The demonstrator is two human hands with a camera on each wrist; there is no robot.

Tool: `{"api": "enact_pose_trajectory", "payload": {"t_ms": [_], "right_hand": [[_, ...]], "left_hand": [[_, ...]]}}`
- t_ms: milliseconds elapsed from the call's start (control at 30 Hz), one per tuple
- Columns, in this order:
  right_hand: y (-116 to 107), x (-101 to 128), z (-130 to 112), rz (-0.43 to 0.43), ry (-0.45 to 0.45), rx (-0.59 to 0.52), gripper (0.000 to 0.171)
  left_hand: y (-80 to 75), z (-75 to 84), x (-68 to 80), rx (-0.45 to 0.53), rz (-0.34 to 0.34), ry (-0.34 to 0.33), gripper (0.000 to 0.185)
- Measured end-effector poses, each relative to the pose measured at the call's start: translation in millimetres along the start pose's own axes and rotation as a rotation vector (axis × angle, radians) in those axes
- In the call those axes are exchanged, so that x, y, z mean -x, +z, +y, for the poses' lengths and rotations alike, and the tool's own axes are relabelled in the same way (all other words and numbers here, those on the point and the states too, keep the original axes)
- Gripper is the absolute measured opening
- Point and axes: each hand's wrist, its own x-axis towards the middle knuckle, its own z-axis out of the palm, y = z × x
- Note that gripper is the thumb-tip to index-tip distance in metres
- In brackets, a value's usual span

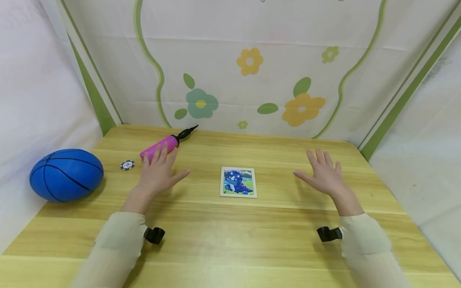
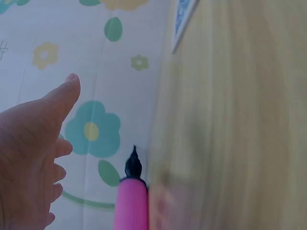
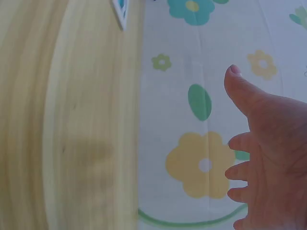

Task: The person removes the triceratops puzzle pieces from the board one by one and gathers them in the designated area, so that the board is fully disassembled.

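My left hand (image 1: 158, 170) hovers over the wooden table (image 1: 230, 248) with fingers spread, just in front of a pink hand pump (image 1: 162, 145) with a black nozzle; it holds nothing. The pump (image 2: 130, 201) shows beside the left hand (image 2: 33, 158) in the left wrist view. My right hand (image 1: 324, 172) is open too, fingers straight, above the table's right side. Between the hands lies a small square dinosaur puzzle (image 1: 239, 182). The right hand (image 3: 268, 153) is empty in the right wrist view.
A blue ball (image 1: 66, 175) sits at the table's left edge. A small black-and-white chip (image 1: 127, 165) lies left of the pump. A flowered cloth backdrop (image 1: 252, 68) closes the far side; white cloth hangs on both sides.
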Motion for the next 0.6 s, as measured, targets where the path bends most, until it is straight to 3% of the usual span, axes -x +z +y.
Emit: {"api": "enact_pose_trajectory", "payload": {"t_ms": [233, 600], "right_hand": [[7, -17, -28, 0.015, -0.032, -0.055, 0.086], [39, -36, -65, 0.013, -0.045, -0.142, 0.085]], "left_hand": [[1.6, 28.6, -18.7, 0.005, 0.014, 0.025, 0.088], [40.1, 67.6, -37.7, 0.046, 0.016, 0.024, 0.084]]}}
